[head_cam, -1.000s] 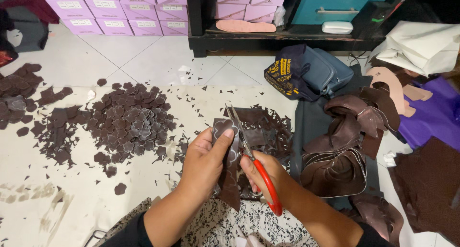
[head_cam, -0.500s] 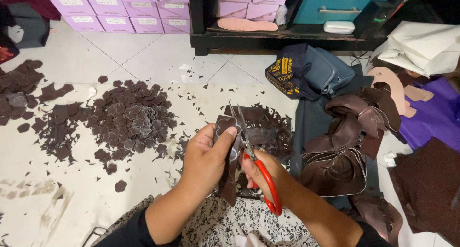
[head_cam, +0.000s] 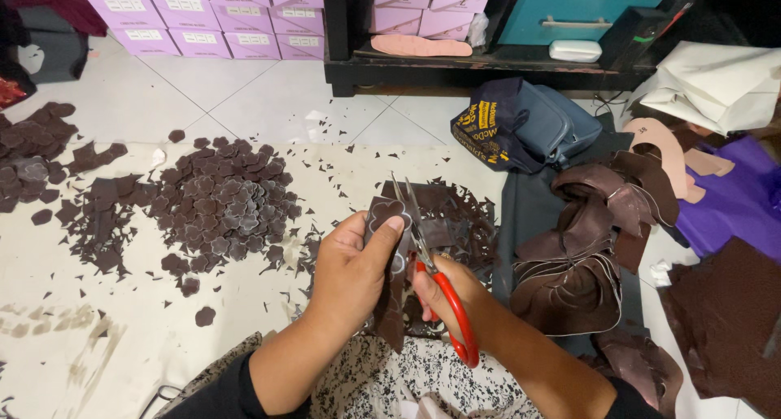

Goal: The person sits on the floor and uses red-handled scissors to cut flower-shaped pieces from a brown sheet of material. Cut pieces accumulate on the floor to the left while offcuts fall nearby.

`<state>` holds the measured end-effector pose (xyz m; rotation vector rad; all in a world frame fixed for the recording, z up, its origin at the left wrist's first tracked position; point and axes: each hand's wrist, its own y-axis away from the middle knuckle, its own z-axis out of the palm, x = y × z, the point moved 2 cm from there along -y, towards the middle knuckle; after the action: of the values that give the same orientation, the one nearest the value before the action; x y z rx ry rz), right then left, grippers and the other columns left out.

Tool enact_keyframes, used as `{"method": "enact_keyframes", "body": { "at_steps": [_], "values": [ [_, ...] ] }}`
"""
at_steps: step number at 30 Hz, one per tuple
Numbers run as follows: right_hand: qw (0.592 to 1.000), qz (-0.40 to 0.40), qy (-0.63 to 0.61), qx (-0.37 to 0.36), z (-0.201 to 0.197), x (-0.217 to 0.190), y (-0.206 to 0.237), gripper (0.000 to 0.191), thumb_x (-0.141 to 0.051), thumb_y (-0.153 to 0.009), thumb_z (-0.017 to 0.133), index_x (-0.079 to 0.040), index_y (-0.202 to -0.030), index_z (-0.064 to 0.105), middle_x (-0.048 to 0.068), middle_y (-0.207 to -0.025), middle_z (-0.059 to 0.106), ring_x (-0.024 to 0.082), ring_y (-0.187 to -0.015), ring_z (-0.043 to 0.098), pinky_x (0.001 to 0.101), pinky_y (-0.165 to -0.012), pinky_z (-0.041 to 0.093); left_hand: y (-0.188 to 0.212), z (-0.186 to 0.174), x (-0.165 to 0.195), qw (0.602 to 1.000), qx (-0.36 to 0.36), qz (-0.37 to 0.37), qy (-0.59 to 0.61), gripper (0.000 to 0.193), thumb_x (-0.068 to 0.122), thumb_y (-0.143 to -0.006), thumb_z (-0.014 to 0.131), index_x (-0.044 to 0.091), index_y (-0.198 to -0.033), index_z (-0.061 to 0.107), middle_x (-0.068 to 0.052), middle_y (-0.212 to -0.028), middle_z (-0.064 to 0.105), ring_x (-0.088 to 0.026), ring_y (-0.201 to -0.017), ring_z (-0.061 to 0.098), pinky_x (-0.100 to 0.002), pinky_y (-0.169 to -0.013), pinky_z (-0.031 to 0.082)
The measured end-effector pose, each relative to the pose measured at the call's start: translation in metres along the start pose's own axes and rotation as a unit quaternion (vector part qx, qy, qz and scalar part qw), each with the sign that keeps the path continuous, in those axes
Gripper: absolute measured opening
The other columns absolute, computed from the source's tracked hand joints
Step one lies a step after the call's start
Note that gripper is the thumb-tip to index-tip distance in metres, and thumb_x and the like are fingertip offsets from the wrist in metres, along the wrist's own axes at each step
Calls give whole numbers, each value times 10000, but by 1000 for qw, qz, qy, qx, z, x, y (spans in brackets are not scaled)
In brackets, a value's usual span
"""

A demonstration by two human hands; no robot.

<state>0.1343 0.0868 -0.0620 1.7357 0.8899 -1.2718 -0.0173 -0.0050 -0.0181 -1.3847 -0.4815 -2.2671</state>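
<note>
Brown leather strip (head_cam: 389,260) was pinched in my left hand (head_cam: 351,266); my right hand (head_cam: 443,293) gripped red-handled scissors (head_cam: 431,264), blades touching the strip, beside 1 pile of cut pieces (head_cam: 215,207).

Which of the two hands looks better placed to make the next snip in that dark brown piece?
Probably the right hand: its fingers are through the red-handled scissors, whose blades stand open beside the brown piece. The left hand only pinches that piece, thumb on top, holding it up for cutting.

Left of the fingers lies a heap of cut brown flower shapes (head_cam: 220,207); beyond them, a navy bag (head_cam: 521,126); right, curled brown leather strips (head_cam: 586,256); far beyond, lilac boxes (head_cam: 220,16).
</note>
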Motion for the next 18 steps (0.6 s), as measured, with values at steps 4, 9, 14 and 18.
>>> {"method": "enact_keyframes", "body": {
  "at_steps": [4, 9, 14, 18],
  "values": [
    [1000, 11, 3, 4, 0, -1, 0, 477, -541, -992, 492, -74, -931, 570, -18, -703, 506, 91, -596, 539, 262, -550, 494, -2, -2, 0, 1000, 3, 5, -3, 147, 129, -999, 623, -4, -993, 685, -26, -888, 740, -47, -736, 624, -229, -670, 518],
    [998, 38, -50, 8, 0, -4, 2, 418, -501, -970, 551, -85, -942, 561, -31, -684, 462, 83, -541, 449, 267, -482, 401, -3, -5, 1, 1000, 5, -14, 5, 148, 134, -994, 630, -4, -985, 684, -25, -862, 729, -49, -700, 612, -232, -631, 511],
    [1000, 8, -9, -4, -4, -8, 3, 454, -530, -1007, 554, -83, -931, 579, -56, -716, 439, 46, -624, 409, 240, -524, 373, -4, -8, 1, 999, 18, -45, -8, 142, 131, -972, 635, 0, -975, 690, -25, -825, 726, -49, -663, 610, -230, -601, 508],
    [997, 61, -50, -6, -2, -10, 3, 473, -539, -976, 571, -70, -909, 561, -52, -709, 425, 68, -608, 384, 261, -507, 340, -4, -9, 2, 999, 12, -31, -7, 147, 131, -982, 637, -8, -965, 683, -19, -817, 714, -40, -660, 598, -223, -593, 498]
  ]
}}
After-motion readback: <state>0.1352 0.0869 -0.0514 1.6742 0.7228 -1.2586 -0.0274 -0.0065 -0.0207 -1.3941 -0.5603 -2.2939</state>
